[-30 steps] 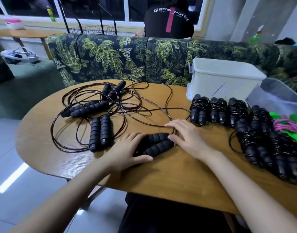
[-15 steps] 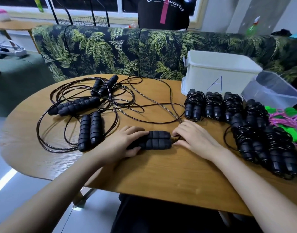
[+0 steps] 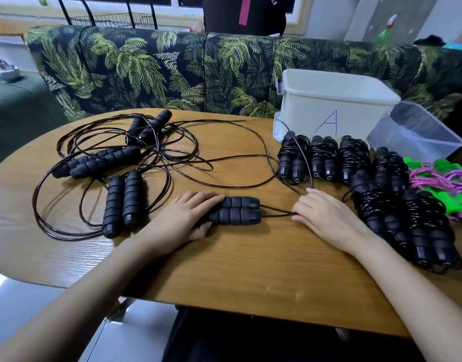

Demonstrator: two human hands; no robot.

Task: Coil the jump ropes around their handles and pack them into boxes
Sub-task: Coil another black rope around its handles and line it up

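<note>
Left hand [image 3: 183,218]: curled over the paired handles [image 3: 235,211], left of and nearer than the white box marked A [image 3: 329,105], pinning them together for winding.
Right hand [image 3: 326,218]: apparently pinching the cord [image 3: 277,214] taut.
Coiled ropes [image 3: 326,160]: lined up before the box, awaiting packing.

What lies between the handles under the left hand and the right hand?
In the head view, two thin black cords run from the handles to the right hand over bare table.
</note>
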